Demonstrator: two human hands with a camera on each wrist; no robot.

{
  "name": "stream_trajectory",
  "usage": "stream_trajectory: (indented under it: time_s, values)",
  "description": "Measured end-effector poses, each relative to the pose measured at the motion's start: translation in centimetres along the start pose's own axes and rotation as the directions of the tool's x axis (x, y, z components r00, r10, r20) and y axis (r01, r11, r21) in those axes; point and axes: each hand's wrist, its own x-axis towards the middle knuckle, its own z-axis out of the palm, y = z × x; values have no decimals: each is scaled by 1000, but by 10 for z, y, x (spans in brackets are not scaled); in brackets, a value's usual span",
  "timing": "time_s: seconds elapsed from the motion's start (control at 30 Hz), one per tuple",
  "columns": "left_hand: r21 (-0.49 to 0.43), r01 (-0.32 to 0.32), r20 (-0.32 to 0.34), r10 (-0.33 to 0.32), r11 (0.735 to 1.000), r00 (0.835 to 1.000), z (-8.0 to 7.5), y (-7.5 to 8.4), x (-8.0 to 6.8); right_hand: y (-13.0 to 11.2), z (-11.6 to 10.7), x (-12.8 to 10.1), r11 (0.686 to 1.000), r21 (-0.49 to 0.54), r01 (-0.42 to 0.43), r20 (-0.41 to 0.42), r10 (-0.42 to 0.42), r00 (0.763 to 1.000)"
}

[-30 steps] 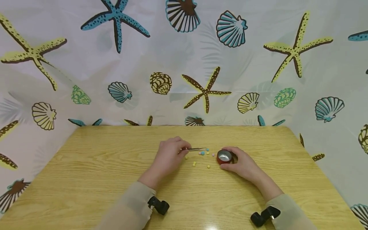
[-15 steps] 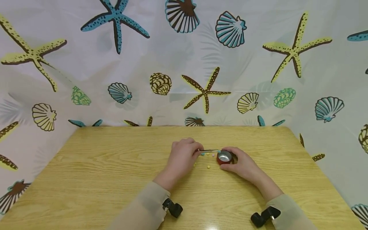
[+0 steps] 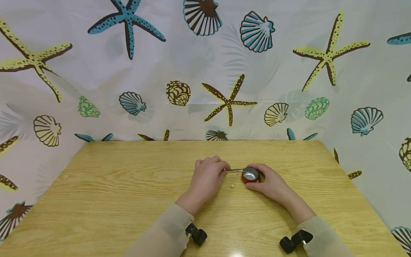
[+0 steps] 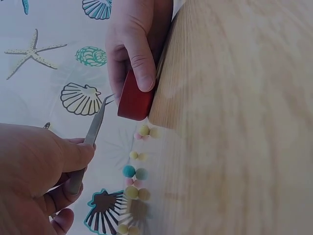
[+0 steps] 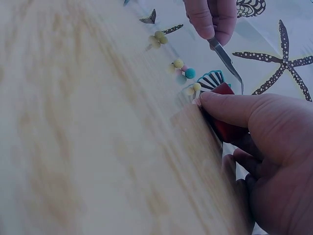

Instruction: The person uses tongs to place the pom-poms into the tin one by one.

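Head view: tweezer tips [image 3: 243, 170] indistinct over cup [image 3: 250, 175]

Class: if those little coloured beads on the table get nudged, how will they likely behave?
The beads look round and tiny, so they would probably roll on the smooth wooden table. They seem light; tweezers in the left hand likely grip them only precariously.

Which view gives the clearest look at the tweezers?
The left wrist view: the tweezers show nearly full length, pinched by the left hand, tips at the rim of the red cup. The right wrist view shows only the front half. In the head view they are a thin sliver between the hands.
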Motion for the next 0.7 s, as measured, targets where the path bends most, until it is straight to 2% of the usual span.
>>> stream_trajectory:
  time_s: [0.3, 0.5, 0.7]
  values:
    - [-26, 13, -36, -14, 1000, 999, -10, -7, -3, -5, 0, -3, 1000, 5, 9, 1, -9, 1000]
    - [-32, 27, -79, -29, 999, 996, -21, -25, -8, -6, -1, -3, 1000, 15, 3, 9, -3, 1000]
    - [-34, 61, -87, -64, 998, 994, -33, -46, -17, -7, -2, -3, 1000, 2, 6, 14, -6, 1000]
